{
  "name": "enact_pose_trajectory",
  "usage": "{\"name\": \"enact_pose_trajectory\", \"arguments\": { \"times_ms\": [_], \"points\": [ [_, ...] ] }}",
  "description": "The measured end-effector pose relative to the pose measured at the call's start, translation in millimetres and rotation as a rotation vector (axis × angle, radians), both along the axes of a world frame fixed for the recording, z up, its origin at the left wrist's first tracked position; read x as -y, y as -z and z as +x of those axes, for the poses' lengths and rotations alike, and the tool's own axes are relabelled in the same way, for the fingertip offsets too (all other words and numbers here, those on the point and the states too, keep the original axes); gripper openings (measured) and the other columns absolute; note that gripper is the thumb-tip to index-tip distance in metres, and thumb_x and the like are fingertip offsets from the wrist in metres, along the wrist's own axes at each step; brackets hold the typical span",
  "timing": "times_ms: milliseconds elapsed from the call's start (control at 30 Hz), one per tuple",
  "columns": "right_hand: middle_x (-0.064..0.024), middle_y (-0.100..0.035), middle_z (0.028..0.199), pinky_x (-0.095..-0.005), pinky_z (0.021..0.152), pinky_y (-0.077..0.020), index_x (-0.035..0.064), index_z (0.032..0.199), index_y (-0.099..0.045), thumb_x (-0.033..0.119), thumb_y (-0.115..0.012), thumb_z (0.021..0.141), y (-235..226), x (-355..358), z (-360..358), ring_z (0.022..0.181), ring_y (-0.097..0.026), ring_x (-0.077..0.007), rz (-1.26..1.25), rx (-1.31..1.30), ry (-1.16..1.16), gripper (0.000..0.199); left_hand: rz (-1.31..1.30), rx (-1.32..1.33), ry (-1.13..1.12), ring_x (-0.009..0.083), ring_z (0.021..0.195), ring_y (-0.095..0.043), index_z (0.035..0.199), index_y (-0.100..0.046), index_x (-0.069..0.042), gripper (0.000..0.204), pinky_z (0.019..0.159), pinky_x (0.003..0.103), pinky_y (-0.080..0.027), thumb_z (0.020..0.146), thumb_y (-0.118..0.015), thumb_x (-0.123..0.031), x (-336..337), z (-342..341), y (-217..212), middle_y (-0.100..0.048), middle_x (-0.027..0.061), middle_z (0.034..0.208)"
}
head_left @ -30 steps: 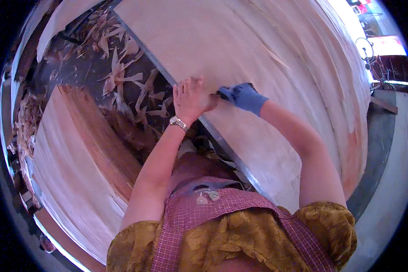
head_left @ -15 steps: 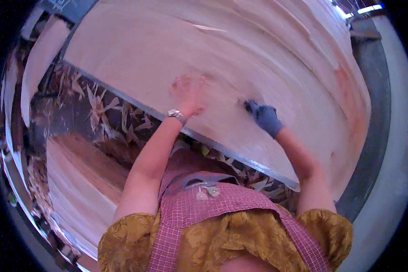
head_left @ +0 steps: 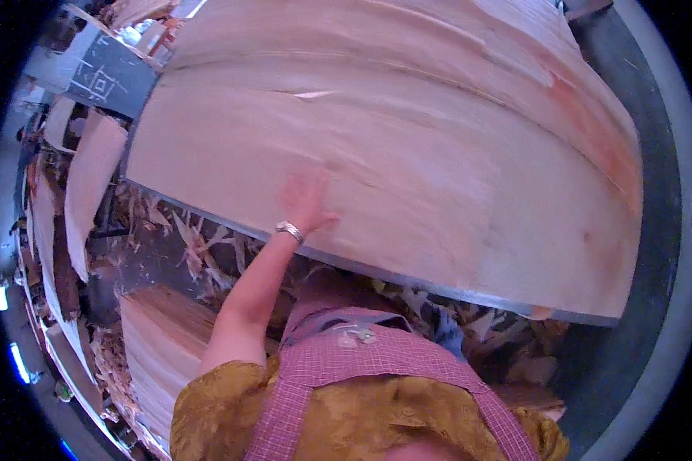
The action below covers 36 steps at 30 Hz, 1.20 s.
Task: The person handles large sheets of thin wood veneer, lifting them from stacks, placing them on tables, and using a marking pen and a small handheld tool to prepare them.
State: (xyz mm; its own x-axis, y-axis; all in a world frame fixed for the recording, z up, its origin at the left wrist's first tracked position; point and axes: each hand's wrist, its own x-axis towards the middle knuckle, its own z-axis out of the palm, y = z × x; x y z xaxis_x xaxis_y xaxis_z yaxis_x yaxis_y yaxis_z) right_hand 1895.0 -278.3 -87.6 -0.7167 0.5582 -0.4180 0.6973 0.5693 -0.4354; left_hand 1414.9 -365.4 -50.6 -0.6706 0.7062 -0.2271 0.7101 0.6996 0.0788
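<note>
My bare left hand, a metal-banded watch on its wrist, reaches over the near part of a large, pale wood veneer sheet. Its fingers are spread and blurred by motion, with the thumb out to the side. It appears to rest flat on the sheet, holding nothing. My right hand and forearm do not show; only the right sleeve is at the lower edge. A blue-grey blurred patch beside my checked apron cannot be made out. A small split marks the sheet farther back.
The sheet lies on a table with a metal front edge. Veneer scraps litter the floor below. A wood stack stands at left, near a leaning curved sheet. A grey panel adjoins the table's far left corner.
My gloved right hand has left the sheet and gone out of sight. My left hand still lies over the sheet with fingers spread. The view has shifted, showing more of the far left.
</note>
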Motion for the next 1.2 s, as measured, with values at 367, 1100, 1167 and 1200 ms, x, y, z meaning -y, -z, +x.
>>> {"name": "enact_pose_trajectory", "arguments": {
  "times_ms": [367,1100,1167,1200],
  "points": [
    [-0.0096,-0.06,0.087,-0.0455,0.069,-0.0451,0.0109,0.103,-0.062,0.025,-0.066,0.079,12.8,-28.3,-284.5,0.081,-0.058,-0.0307,0.572,-0.506,-0.238,0.028,0.289,-0.331,0.279,0.0316,0.126,-0.05,0.137,-0.048,-0.009,0.058,0.11,0.058,-0.026,0.085,-0.063,-0.029,-46.3,-238.1,5.1,-0.055,0.0151,0.131],
    [-0.0045,-0.06,0.082,-0.0453,0.066,-0.0448,0.0162,0.096,-0.067,0.034,-0.069,0.078,22.3,-22.9,-278.1,0.075,-0.058,-0.0281,0.615,-0.283,-0.24,0.026,0.508,-0.224,0.232,0.0316,0.101,-0.062,0.119,-0.061,-0.009,0.045,0.09,0.05,-0.044,0.086,-0.066,-0.039,-286.0,-522.0,-75.5,-0.067,0.0141,0.105],
    [-0.0046,-0.061,0.083,-0.0449,0.067,-0.0453,0.0164,0.097,-0.067,0.034,-0.068,0.078,15.0,-14.2,-272.4,0.075,-0.058,-0.0279,0.591,-0.253,-0.198,0.025,0.749,-0.578,0.197,0.0352,0.11,-0.056,0.126,-0.054,-0.009,0.053,0.092,0.054,-0.041,0.084,-0.066,-0.039,-292.3,-463.5,-97.8,-0.059,0.0155,0.119],
    [-0.0049,-0.062,0.085,-0.0447,0.067,-0.0457,0.0166,0.097,-0.067,0.033,-0.066,0.079,9.8,-13.9,-272.8,0.077,-0.059,-0.0277,0.588,-0.253,-0.185,0.024,0.865,-0.774,0.161,0.037,0.114,-0.053,0.13,-0.051,-0.009,0.058,0.093,0.055,-0.04,0.084,-0.066,-0.039,-283.8,-437.1,-104.4,-0.056,0.0162,0.126]
  ]
}}
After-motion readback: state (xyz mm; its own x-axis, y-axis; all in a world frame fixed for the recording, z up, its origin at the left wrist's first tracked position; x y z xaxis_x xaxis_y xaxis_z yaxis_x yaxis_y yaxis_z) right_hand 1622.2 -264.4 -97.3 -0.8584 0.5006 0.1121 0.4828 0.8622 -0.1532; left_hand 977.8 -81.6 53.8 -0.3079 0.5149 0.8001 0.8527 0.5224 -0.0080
